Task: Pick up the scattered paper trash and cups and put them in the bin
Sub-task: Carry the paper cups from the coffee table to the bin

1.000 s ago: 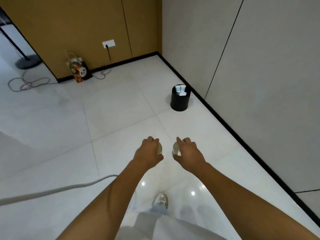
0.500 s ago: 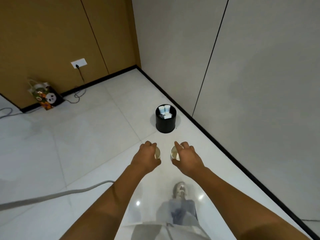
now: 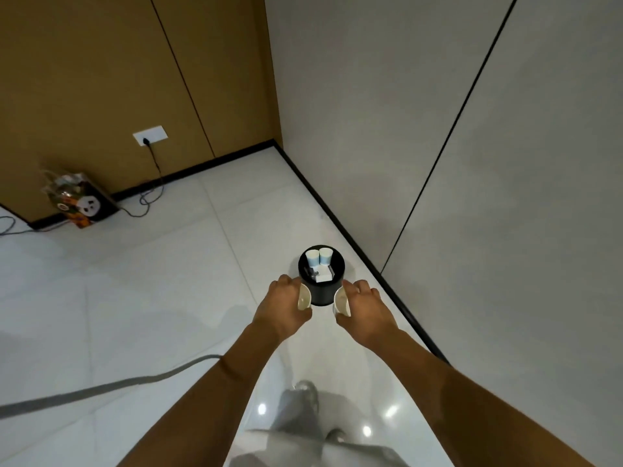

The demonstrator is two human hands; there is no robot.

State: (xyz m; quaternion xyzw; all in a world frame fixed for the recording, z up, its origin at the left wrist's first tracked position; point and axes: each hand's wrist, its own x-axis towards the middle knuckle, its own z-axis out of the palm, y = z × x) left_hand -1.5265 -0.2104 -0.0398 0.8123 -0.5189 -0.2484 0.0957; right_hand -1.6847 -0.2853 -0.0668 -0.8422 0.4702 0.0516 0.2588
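A black round bin [image 3: 321,292] stands on the white tiled floor close to the grey wall. Inside it I see two pale blue cups [image 3: 318,257] and white paper trash [image 3: 324,275]. My left hand [image 3: 279,306] grips a white paper cup [image 3: 304,297], its open mouth turned inward. My right hand [image 3: 365,306] grips another white paper cup [image 3: 342,301] the same way. Both hands hover just in front of the bin, one at each side of its near wall.
A grey cable [image 3: 101,387] runs across the floor at the lower left. A printed gift bag [image 3: 79,203] leans against the brown wall, beside a wall socket [image 3: 150,134] with a black cord. The grey wall's black skirting [image 3: 371,264] runs along the right.
The bin has come much nearer in view as I moved toward it. Both hands, still holding their cups, now reach its near wall.
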